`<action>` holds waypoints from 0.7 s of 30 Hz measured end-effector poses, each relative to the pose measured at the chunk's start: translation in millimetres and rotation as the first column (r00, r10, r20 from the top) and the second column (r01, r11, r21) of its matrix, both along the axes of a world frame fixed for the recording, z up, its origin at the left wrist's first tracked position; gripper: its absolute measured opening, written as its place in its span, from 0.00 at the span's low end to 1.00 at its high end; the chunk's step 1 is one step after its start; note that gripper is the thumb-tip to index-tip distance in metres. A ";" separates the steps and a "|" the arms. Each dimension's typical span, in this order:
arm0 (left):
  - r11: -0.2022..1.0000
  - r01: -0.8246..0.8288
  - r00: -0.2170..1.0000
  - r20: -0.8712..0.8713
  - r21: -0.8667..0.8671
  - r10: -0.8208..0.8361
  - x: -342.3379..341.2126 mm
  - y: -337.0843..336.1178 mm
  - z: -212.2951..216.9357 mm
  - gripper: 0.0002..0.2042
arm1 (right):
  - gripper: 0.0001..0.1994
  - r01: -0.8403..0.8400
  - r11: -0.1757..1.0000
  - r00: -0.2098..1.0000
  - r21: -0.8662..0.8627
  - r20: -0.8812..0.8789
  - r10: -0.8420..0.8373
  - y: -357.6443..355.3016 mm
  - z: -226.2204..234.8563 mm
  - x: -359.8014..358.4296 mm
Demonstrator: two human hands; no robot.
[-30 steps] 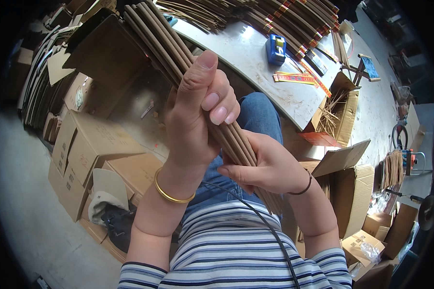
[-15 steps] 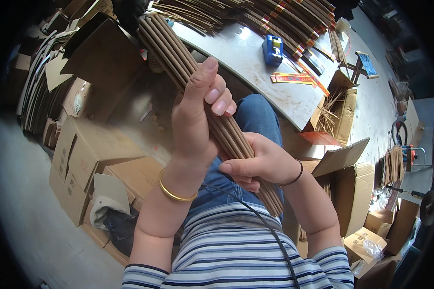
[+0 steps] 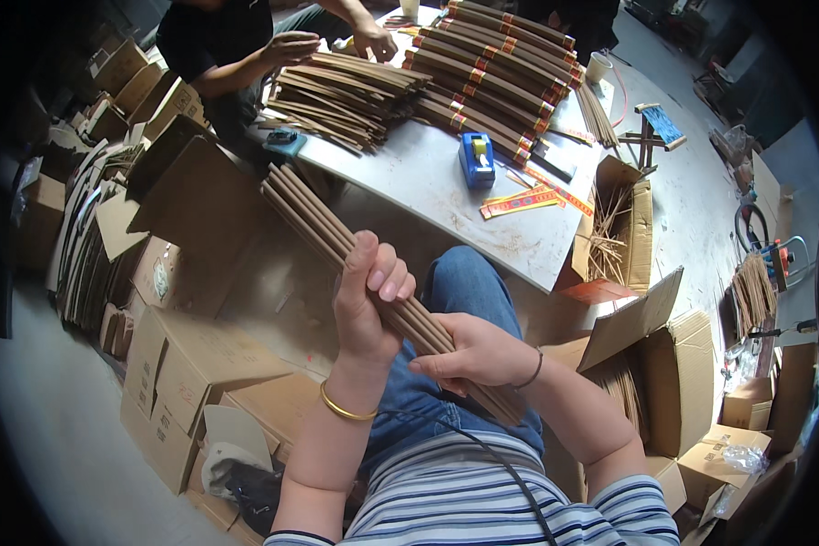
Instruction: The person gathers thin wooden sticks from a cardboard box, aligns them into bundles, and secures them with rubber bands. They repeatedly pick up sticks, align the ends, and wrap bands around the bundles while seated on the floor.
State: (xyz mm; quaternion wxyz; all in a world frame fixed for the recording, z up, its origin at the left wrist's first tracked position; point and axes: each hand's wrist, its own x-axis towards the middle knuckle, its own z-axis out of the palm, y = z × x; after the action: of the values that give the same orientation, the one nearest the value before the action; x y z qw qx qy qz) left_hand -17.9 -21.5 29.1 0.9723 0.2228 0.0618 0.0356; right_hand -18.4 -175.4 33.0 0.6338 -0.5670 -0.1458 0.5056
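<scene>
Two hands grip one bundle of long brown sticks (image 3: 337, 238) above your lap. Your left hand (image 3: 366, 305) is wrapped tightly around the middle of the bundle, fingers curled over its top, a gold bangle (image 3: 344, 407) on the wrist. Your right hand (image 3: 476, 353) clamps the bundle just below the left one, nearer your body, with a thin dark band on its wrist. The bundle slants up and away to the left from your right hand, its far end short of the worktop (image 3: 428, 177). On the worktop, beyond the bundle, lie stacks of banded brown bundles (image 3: 491, 64), a blue tape dispenser (image 3: 475, 159) and strips of orange labels (image 3: 528, 198). At the worktop's far side another person's hands (image 3: 337, 41) rest on a looser pile. Cardboard boxes (image 3: 182, 364) sit on the floor left of your left hand.
</scene>
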 end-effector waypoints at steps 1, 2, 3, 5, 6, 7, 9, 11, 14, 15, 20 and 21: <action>0.996 -0.025 0.997 -0.074 0.080 0.031 -1.5 -6.7 -1.6 0.12 | 0.08 0.011 0.998 0.996 -0.054 0.085 -0.006 2.5 0.3 3.0; 0.986 -0.051 0.988 -0.138 0.158 0.073 -4.1 -13.7 -6.1 0.11 | 0.07 0.036 0.993 0.984 -0.108 0.175 -0.016 3.3 -0.7 4.2; 0.979 -0.084 0.981 -0.156 0.187 0.114 -5.0 -16.1 -8.9 0.13 | 0.07 0.026 0.993 0.975 -0.113 0.224 0.000 2.0 -4.0 4.3; 0.983 -0.080 0.987 -0.127 0.162 0.101 -5.8 -20.0 -9.3 0.15 | 0.07 0.016 0.997 0.962 -0.082 0.273 0.007 -5.0 -4.6 4.4; 0.981 -0.085 0.992 -0.074 0.172 0.099 -7.2 -20.7 -3.1 0.15 | 0.07 0.003 0.998 0.967 -0.055 0.253 0.011 -6.2 -4.6 1.2; 0.986 -0.075 0.995 -0.058 0.146 0.084 -4.3 -21.2 -1.9 0.15 | 0.08 -0.006 1.000 0.974 -0.029 0.226 0.012 -10.6 -8.5 -2.7; 0.993 -0.069 0.997 -0.018 0.098 0.071 1.9 -15.4 -2.1 0.15 | 0.10 -0.026 1.000 0.988 -0.006 0.149 0.026 -24.0 -7.8 -7.7; 0.996 -0.064 0.998 -0.008 0.068 0.065 6.8 -10.8 2.6 0.15 | 0.10 0.010 0.995 0.975 -0.099 0.223 0.013 -33.2 -2.5 -15.3; 0.997 -0.063 0.994 0.093 0.036 0.060 12.0 -3.8 9.8 0.15 | 0.13 0.017 0.976 0.933 -0.218 0.353 0.063 -55.0 4.1 -27.1; 0.998 -0.059 0.993 0.107 0.004 0.058 16.9 -1.4 16.7 0.16 | 0.13 0.035 0.969 0.907 -0.246 0.415 0.073 -70.4 -0.5 -34.3; 0.976 -0.070 0.982 0.158 -0.205 0.103 27.3 28.5 35.6 0.15 | 0.11 0.448 0.870 0.842 -0.205 0.425 -0.333 -177.2 -7.2 -64.8; 0.981 -0.059 0.985 0.146 -0.186 0.087 22.5 30.3 26.1 0.15 | 0.08 0.680 0.730 0.720 -0.066 0.243 -0.650 -204.6 -28.5 -73.4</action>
State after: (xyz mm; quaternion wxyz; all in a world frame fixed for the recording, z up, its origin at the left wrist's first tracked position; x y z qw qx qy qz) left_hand 4.6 8.9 55.2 0.9884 0.1277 -0.0022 0.0825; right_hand -91.8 -379.9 4.5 0.7102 -0.6758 0.0427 0.1926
